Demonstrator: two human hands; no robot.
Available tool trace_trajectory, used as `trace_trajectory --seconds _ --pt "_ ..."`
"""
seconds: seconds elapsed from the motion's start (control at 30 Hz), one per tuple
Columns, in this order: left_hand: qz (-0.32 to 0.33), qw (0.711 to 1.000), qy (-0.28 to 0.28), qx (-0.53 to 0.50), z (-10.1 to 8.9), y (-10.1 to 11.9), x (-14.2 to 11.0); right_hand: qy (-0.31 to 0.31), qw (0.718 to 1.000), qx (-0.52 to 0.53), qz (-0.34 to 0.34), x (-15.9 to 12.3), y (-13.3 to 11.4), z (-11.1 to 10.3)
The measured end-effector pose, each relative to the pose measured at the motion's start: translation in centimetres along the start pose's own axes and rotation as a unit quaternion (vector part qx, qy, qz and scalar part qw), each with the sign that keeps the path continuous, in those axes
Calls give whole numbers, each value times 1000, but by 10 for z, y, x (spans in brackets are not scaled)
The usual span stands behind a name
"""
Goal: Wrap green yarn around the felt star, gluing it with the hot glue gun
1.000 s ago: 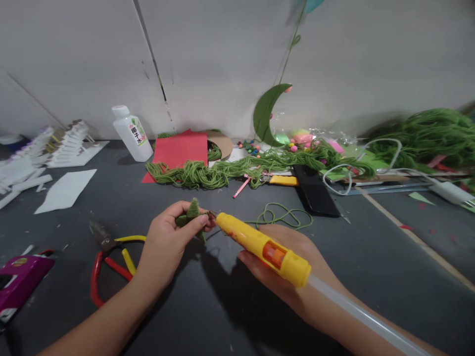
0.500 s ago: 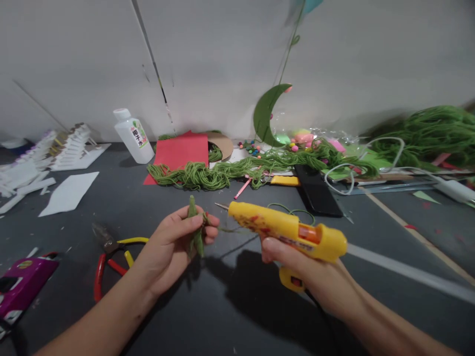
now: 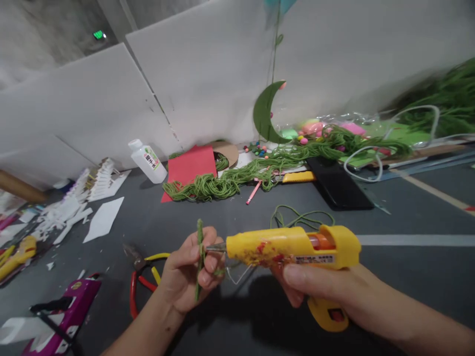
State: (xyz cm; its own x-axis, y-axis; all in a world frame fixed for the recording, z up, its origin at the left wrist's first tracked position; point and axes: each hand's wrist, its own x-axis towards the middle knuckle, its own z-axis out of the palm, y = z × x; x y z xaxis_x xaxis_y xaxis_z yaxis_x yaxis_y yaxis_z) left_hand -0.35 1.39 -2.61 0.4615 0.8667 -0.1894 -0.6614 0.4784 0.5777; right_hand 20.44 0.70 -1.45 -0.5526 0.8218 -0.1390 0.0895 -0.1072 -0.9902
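A narrow green yarn-wrapped piece (image 3: 199, 277) stands nearly upright, pinched between the thumb and fingers of my left hand (image 3: 185, 272). My right hand (image 3: 319, 287) is wrapped round a yellow hot glue gun (image 3: 270, 244), which lies level and points left. The gun's metal nozzle (image 3: 216, 247) reaches the middle of the green piece; whether it touches is hard to tell. Thin strings of glue hang below the nozzle. A clear glue stick (image 3: 411, 240) sticks out of the gun's back. Behind the gun lies a loop of green yarn (image 3: 302, 216).
Pliers (image 3: 139, 267) and a purple tool (image 3: 70, 306) lie to the left. Along the wall are a white bottle (image 3: 148, 162), red paper (image 3: 191, 165), a heap of green yarn (image 3: 211, 187), a yellow cutter (image 3: 299, 177) and a black phone (image 3: 337, 185). A green crescent (image 3: 265, 113) hangs behind.
The glue gun has come down and level, its nozzle now at the green piece instead of apart from it. My left hand sits lower and further right in view; the camera has tilted.
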Motion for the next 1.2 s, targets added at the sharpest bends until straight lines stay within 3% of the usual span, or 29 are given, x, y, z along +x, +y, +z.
trace_trajectory --seconds 0.47,0.67,0.83,1.0,1.2 --pt "-7 1000 -12 -14 -2 -6 -1 -10 998 64 1 -4 -12 5" --pt "-6 999 -36 -24 -5 -7 0 26 997 70 -28 -4 -15 4" --pt "-2 998 -49 -27 -5 -7 -1 49 996 58 41 -8 -18 5" --pt "0 998 -49 -32 -6 -6 -1 53 998 35 2 -8 -15 9" --pt "-6 999 -41 -28 -6 -6 -1 68 997 29 15 -8 -15 8"
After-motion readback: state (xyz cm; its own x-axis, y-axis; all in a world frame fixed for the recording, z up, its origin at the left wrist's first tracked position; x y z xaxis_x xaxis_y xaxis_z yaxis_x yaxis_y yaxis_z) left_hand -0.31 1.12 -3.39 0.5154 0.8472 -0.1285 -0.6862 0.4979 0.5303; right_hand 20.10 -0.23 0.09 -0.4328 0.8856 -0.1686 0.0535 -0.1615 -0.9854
